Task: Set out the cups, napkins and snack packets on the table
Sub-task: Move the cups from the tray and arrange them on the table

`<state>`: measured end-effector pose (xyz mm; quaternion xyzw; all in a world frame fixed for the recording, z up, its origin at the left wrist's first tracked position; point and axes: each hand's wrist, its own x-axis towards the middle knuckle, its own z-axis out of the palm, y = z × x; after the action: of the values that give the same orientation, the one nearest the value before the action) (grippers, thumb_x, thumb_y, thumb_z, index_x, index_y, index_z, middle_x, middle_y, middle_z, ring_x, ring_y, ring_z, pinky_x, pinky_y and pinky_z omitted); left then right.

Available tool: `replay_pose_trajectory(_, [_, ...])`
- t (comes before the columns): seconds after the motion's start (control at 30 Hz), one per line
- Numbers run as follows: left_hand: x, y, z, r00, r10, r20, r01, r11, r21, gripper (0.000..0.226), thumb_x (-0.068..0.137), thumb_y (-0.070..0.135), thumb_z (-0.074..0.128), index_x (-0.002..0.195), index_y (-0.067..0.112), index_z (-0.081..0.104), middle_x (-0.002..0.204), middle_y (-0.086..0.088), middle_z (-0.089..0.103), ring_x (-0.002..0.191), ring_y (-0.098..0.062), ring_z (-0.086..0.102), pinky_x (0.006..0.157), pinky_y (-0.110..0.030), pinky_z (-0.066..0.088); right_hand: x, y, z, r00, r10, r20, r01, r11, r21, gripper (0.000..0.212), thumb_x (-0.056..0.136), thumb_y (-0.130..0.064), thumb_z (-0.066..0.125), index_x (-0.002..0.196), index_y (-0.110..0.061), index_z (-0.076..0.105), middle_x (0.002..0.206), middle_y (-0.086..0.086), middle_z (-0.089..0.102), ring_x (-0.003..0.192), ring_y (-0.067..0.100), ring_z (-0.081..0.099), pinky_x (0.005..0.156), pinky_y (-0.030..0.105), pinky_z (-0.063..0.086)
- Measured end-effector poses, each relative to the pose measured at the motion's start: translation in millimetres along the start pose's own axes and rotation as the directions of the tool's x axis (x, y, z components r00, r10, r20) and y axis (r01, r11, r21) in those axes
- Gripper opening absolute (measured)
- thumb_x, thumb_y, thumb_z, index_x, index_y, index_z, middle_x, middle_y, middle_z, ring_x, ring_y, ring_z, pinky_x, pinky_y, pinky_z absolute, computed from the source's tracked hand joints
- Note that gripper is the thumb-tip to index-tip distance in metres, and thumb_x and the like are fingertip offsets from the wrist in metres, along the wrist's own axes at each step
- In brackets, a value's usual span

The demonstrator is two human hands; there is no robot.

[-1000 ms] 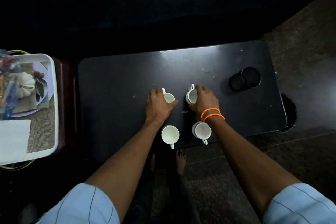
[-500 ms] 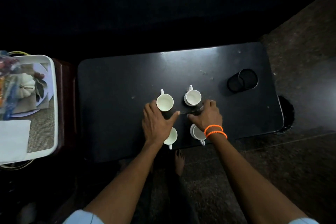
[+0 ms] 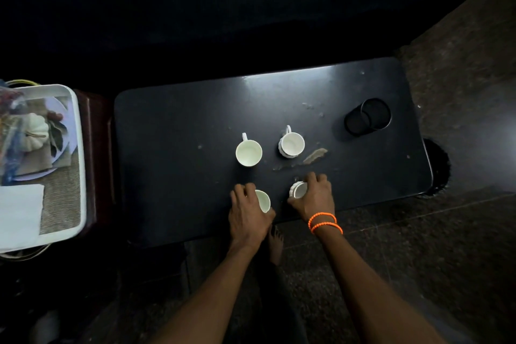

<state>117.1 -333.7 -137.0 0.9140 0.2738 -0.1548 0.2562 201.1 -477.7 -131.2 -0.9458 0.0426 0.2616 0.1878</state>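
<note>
Several white cups stand on the black table (image 3: 173,148). Two far cups are free: a smooth one (image 3: 248,153) on the left and a ribbed one (image 3: 292,144) on the right, handles pointing away. My left hand (image 3: 247,215) grips the near left cup (image 3: 264,200) close to the table's front edge. My right hand (image 3: 314,197), with orange bead bracelets at the wrist, is closed around the near right ribbed cup (image 3: 298,190). A white napkin (image 3: 19,213) and clear snack packets (image 3: 11,137) lie in the white tray (image 3: 79,153) at the far left.
The tray rests on a dark red stool beside the table's left end and also holds a plate with a small white pumpkin (image 3: 37,130). Black rings (image 3: 367,117) sit at the table's right end. A scuffed patch (image 3: 314,155) marks the tabletop. A bare foot (image 3: 276,243) shows below the front edge.
Both hands let go of the two far cups, drew back toward the front edge and closed on the two near cups. The far cups stay where they were set.
</note>
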Motion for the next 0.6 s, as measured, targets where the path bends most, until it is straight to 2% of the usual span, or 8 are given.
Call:
replay_pose_trajectory(0.17, [-2, 2, 3, 1.000, -0.006, 0.004, 0.006, 1.000, -0.022, 0.062, 0.062, 0.043, 0.080, 0.109, 0.022, 0.045, 0.113, -0.001, 0.046, 0.107, -0.025, 0.051, 0.071, -0.039, 0.053, -1, 1, 0, 1.000, 0.019, -0.021, -0.020, 1.000, -0.007, 0.062, 0.059, -0.031, 0.087, 0.107, -0.007, 0.055, 0.116, 0.016, 0.051, 0.109, 0.039, 0.051, 0.084, 0.040, 0.052])
replay_pose_trajectory(0.27, [-2, 4, 3, 1.000, -0.013, 0.002, 0.013, 1.000, -0.007, 0.070, 0.066, 0.060, 0.076, 0.117, 0.020, 0.047, 0.118, -0.003, 0.048, 0.111, -0.027, 0.051, 0.077, -0.042, 0.054, 1, 0, -2, 0.999, 0.019, -0.041, -0.023, 0.996, -0.086, 0.069, 0.062, -0.052, 0.083, 0.109, -0.011, 0.056, 0.116, 0.013, 0.053, 0.111, 0.036, 0.052, 0.085, 0.043, 0.054])
replay_pose_trajectory(0.33, [1, 6, -2, 0.997, -0.038, -0.064, 0.037, 0.999, -0.013, 0.077, 0.074, 0.074, 0.062, 0.125, 0.018, 0.049, 0.120, -0.003, 0.051, 0.112, -0.027, 0.051, 0.081, -0.045, 0.053, 6, -5, -7, 0.994, 0.008, -0.107, -0.018, 0.996, -0.092, 0.071, 0.064, -0.066, 0.075, 0.109, -0.014, 0.057, 0.115, 0.011, 0.055, 0.109, 0.035, 0.053, 0.086, 0.046, 0.053])
replay_pose_trajectory(0.43, [17, 7, -12, 0.978, -0.084, -0.189, 0.055, 0.986, -0.156, 0.076, 0.084, 0.071, 0.056, 0.132, 0.013, 0.049, 0.124, -0.008, 0.052, 0.115, -0.030, 0.053, 0.087, -0.047, 0.051, 26, -20, -18, 0.977, -0.046, -0.207, 0.053, 0.998, 0.028, 0.065, 0.068, -0.057, 0.077, 0.112, -0.012, 0.059, 0.118, 0.014, 0.057, 0.111, 0.038, 0.053, 0.090, 0.046, 0.051])
replay_pose_trajectory(0.5, [35, 6, -21, 0.977, -0.110, -0.182, 0.059, 0.962, -0.267, 0.076, 0.083, 0.063, 0.066, 0.135, 0.011, 0.047, 0.127, -0.010, 0.051, 0.119, -0.033, 0.053, 0.093, -0.047, 0.050, 43, -32, -25, 0.970, -0.093, -0.224, 0.116, 0.989, 0.092, 0.063, 0.069, -0.044, 0.082, 0.115, -0.010, 0.057, 0.118, 0.017, 0.057, 0.113, 0.040, 0.053, 0.094, 0.045, 0.048])
replay_pose_trajectory(0.6, [63, 8, -35, 0.990, -0.072, -0.120, 0.029, 0.944, -0.329, 0.086, 0.076, 0.049, 0.081, 0.144, 0.013, 0.041, 0.134, -0.011, 0.047, 0.124, -0.034, 0.051, 0.100, -0.045, 0.048, 65, -51, -34, 0.973, -0.101, -0.207, 0.124, 0.987, 0.101, 0.072, 0.069, -0.043, 0.081, 0.126, -0.011, 0.051, 0.122, 0.016, 0.053, 0.115, 0.039, 0.051, 0.091, 0.044, 0.049])
